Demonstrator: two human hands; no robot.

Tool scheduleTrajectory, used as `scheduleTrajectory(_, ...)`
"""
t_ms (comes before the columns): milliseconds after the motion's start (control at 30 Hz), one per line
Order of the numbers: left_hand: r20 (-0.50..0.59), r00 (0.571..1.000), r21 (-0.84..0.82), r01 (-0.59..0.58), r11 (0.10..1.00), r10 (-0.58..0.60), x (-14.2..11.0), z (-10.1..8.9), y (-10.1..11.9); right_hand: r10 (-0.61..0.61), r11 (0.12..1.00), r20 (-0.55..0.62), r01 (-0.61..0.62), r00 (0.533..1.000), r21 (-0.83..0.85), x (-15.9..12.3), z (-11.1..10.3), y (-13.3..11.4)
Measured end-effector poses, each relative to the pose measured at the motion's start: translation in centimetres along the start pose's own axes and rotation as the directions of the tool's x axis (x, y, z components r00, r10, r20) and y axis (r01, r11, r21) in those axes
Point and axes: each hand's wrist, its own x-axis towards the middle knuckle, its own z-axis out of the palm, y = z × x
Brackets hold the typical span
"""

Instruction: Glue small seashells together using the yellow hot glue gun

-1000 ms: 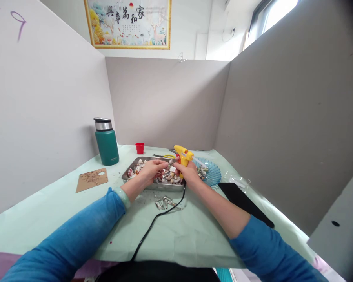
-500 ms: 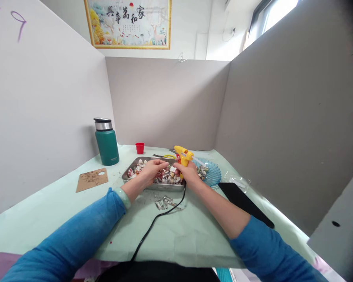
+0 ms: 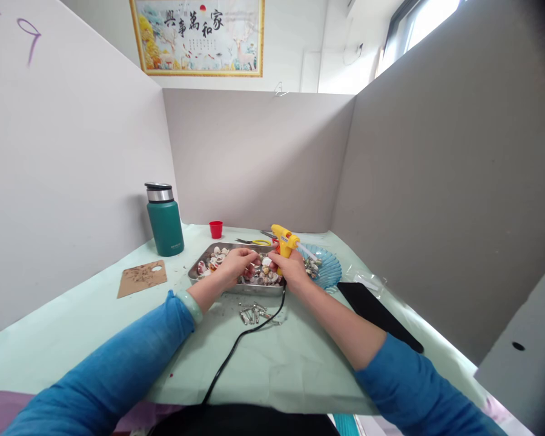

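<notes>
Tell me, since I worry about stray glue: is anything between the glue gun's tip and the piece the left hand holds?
Nothing visible. The right hand holds the glue gun beside the left hand, over the tray of shells. The pinched piece is too small to make out.

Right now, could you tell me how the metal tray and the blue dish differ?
The metal tray is rectangular and silver; the blue dish is round, ribbed and translucent blue. The tray lies under both hands, left of the glue gun; the dish lies right of it. Both rest on the table and hold small shells.
</notes>
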Motion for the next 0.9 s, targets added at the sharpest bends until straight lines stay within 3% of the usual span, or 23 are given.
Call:
scheduleTrajectory(100, 0.039, 0.999, 0.365, -0.035, 0.930, 0.022, 0.2, 0.4, -0.2, -0.001, 1.000, -0.001, 0.001, 1.000, 0.021, 0.0, 0.1, -0.1)
scheduleTrajectory(200, 0.129, 0.989, 0.719, -0.145, 0.679, 0.074, 0.3, 0.9, -0.1, -0.006, 1.000, 0.001, 0.006, 1.000, 0.027, 0.1, 0.2, 0.0)
scheduleTrajectory(300, 0.165, 0.984, 0.828, -0.176, 0.532, 0.069, 0.4, 1.3, 0.2, -0.013, 1.000, -0.004, 0.013, 1.000, 0.011, 0.1, 0.3, 0.1)
scheduleTrajectory(467, 0.209, 0.978, 0.857, -0.184, 0.481, 0.002, 0.6, 1.5, 0.4, -0.009, 1.000, -0.016, 0.009, 1.000, -0.010, 0.1, 0.3, 0.1)
scheduleTrajectory(600, 0.215, 0.975, 0.848, -0.158, 0.506, -0.054, 0.6, 1.4, 0.3, -0.007, 1.000, -0.013, 0.007, 1.000, -0.002, 0.1, 0.3, 0.1)
scheduleTrajectory(700, 0.184, 0.981, 0.821, -0.186, 0.541, 0.058, 0.6, 1.2, -0.1, 0.000, 1.000, -0.011, 0.000, 1.000, 0.005, 0.1, 0.3, 0.0)
scheduleTrajectory(800, 0.147, 0.983, 0.636, -0.180, 0.751, 0.112, 0.4, 0.7, -0.4, 0.001, 1.000, -0.017, -0.001, 1.000, 0.012, 0.1, 0.3, 0.1)
scheduleTrajectory(900, 0.137, 0.990, 0.293, -0.061, 0.954, 0.022, -0.1, 0.2, -0.1, -0.001, 1.000, -0.024, 0.002, 1.000, 0.030, 0.1, 0.2, 0.2)
